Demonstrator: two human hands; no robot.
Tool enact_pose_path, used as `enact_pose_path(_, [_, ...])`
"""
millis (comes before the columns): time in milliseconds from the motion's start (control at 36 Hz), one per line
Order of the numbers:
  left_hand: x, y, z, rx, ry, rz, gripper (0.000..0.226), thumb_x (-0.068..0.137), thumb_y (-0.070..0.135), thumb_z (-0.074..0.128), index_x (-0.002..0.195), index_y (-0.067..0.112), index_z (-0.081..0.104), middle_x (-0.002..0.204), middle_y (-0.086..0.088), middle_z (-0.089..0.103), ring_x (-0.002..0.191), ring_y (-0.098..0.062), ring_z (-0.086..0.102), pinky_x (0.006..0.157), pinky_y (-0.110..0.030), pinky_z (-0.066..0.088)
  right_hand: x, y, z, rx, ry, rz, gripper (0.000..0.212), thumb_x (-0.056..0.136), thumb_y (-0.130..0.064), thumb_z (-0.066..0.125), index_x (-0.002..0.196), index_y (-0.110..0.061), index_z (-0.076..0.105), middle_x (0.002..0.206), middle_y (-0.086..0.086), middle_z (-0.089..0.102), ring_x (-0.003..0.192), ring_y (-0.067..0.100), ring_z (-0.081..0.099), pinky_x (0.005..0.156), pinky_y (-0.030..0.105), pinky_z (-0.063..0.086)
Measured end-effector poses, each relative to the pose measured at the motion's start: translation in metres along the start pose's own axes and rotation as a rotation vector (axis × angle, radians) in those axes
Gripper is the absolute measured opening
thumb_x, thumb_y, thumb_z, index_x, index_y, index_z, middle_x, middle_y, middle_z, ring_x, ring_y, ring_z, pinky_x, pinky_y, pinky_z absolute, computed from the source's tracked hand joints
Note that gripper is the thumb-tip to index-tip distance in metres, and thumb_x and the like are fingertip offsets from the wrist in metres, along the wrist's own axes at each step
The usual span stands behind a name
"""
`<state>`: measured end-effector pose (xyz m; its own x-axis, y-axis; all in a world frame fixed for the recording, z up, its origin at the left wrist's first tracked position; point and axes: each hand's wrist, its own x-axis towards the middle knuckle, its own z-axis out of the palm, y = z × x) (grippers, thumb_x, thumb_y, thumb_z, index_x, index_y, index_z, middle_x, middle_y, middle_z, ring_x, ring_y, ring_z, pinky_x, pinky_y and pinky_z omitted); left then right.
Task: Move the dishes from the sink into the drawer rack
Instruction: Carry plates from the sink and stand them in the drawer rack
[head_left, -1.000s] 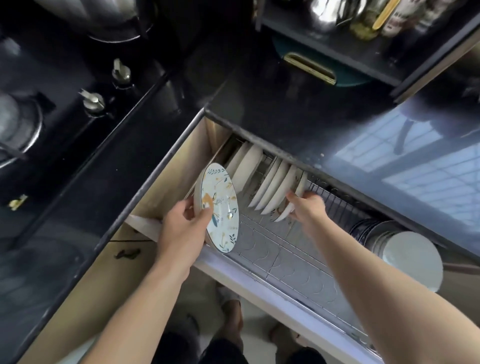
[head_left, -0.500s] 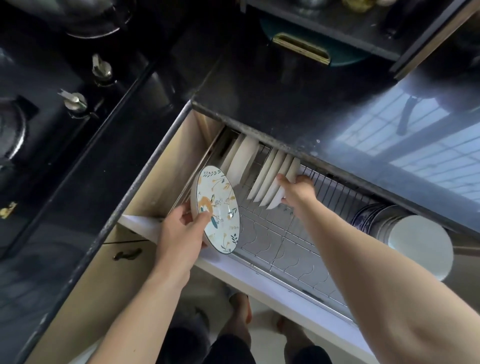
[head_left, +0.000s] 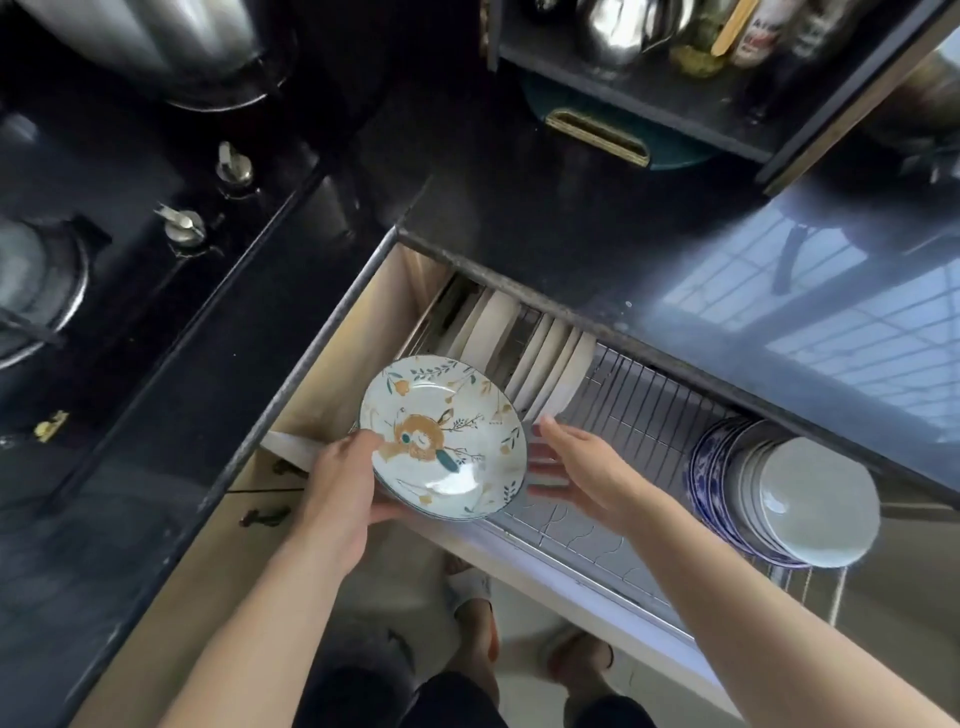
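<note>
change: right hand (head_left: 584, 470) left the racked white plates (head_left: 550, 371), now released, fingers straight beside round floral-patterned ceramic plate (head_left: 444, 439) | left hand (head_left: 345, 478) grasps it, tilted flatter | plate above wire drawer rack (head_left: 649, 410), unslotted; handover likely

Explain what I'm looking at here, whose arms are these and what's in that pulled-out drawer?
There is no machine here. One camera sits on a person's head and looks down, so the two bare arms belong to the wearer. The left hand holds a painted plate, thumb on its rim and fingers under it, with what looks like another plate edge just beneath. The right hand is open beside the plate, its fingers straight and holding nothing. Below them is a drawer pulled out from under a dark countertop, with a wire rack inside. White plates stand on edge at the rack's back left, and a row of bowls leans at its right end. A stove with knobs lies to the left.
</note>
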<state>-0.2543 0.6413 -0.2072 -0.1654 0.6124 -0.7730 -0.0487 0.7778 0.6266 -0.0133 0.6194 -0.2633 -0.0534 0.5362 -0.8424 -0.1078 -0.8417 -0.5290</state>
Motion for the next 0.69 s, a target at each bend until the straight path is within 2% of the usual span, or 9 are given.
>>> enact_pose_path(111, [0.01,0.001,0.006,-0.037,-0.136,-0.078,0.03,0.1,0.019,0.049,0.118,0.012,0.072,0.108,-0.013,0.077,0.105,-0.032,0.072,0.086,-0.061,0.058,-0.031,-0.002,0.001,0.281,-0.25,0.009,0.043,0.107,-0.04,0.043,0.136,-0.012,0.06,0.129,0.019,0.068,0.117,0.037,0.067,0.101,0.055,0.053])
enact_pose_path(167, [0.019,0.001,0.01,-0.046,-0.18,-0.127,0.028,0.101,0.018,0.05,0.117,0.01,0.071,0.108,-0.016,0.077,0.105,-0.035,0.072,0.078,-0.054,0.062,-0.041,-0.002,-0.007,0.428,-0.283,-0.03,0.042,0.106,-0.031,0.045,0.136,-0.007,0.06,0.131,0.023,0.064,0.115,0.039,0.065,0.096,0.053,0.056])
enact_pose_path(222, [0.029,0.0,0.015,-0.008,-0.234,-0.179,0.028,0.103,0.015,0.047,0.117,0.006,0.069,0.107,-0.019,0.076,0.104,-0.036,0.072,0.069,-0.047,0.063,-0.048,0.001,-0.015,0.512,-0.286,-0.076,0.037,0.103,-0.023,0.048,0.132,-0.007,0.064,0.128,0.023,0.065,0.108,0.035,0.067,0.089,0.049,0.06])
enact_pose_path(306, [0.048,-0.001,0.022,0.123,-0.31,-0.234,0.029,0.103,0.01,0.043,0.12,0.002,0.066,0.105,-0.021,0.076,0.104,-0.037,0.072,0.084,-0.053,0.061,-0.051,0.002,-0.019,0.525,-0.209,-0.127,0.032,0.102,-0.012,0.049,0.131,-0.007,0.062,0.127,0.025,0.067,0.1,0.034,0.07,0.083,0.048,0.063])
enact_pose_path(361, [0.061,0.001,0.029,0.306,-0.379,-0.221,0.029,0.102,0.011,0.043,0.117,0.002,0.066,0.102,-0.019,0.077,0.099,-0.032,0.074,0.083,-0.046,0.062,-0.052,0.001,-0.021,0.487,-0.131,-0.149,0.032,0.104,-0.007,0.044,0.132,-0.004,0.059,0.125,0.026,0.068,0.101,0.037,0.068,0.083,0.049,0.062])
enact_pose_path(444, [0.09,0.007,0.045,0.834,-0.296,0.173,0.036,0.1,0.019,0.044,0.129,0.007,0.063,0.125,-0.013,0.07,0.1,-0.024,0.068,0.084,-0.037,0.054,-0.055,-0.002,-0.02,0.395,-0.068,-0.209,0.033,0.106,-0.005,0.042,0.132,-0.008,0.062,0.123,0.021,0.07,0.105,0.036,0.068,0.086,0.051,0.061])
enact_pose_path(500, [0.106,0.018,0.06,1.174,-0.175,0.56,0.049,0.099,0.012,0.042,0.147,0.016,0.049,0.154,-0.003,0.046,0.13,-0.026,0.051,0.103,-0.039,0.046,-0.055,-0.004,-0.018,0.299,-0.028,-0.254,0.036,0.106,-0.005,0.044,0.134,-0.016,0.063,0.124,0.016,0.071,0.104,0.03,0.072,0.082,0.047,0.061])
enact_pose_path(556, [0.116,0.034,0.075,1.405,-0.255,0.843,0.067,0.092,-0.003,0.039,0.156,0.018,0.036,0.167,0.001,0.021,0.15,-0.026,0.025,0.119,-0.043,0.031,-0.053,-0.006,-0.014,0.181,0.015,-0.284,0.038,0.106,-0.008,0.049,0.138,-0.023,0.061,0.124,0.01,0.072,0.109,0.028,0.071,0.083,0.046,0.061])
enact_pose_path(694, [0.139,0.061,0.09,1.927,-0.318,1.162,0.072,0.092,0.0,0.047,0.159,0.01,0.023,0.171,-0.008,0.004,0.157,-0.028,0.007,0.125,-0.051,0.02,-0.045,-0.008,0.01,0.026,0.108,-0.324,0.042,0.104,-0.014,0.056,0.139,-0.037,0.056,0.113,0.003,0.077,0.107,0.018,0.072,0.085,0.045,0.062])
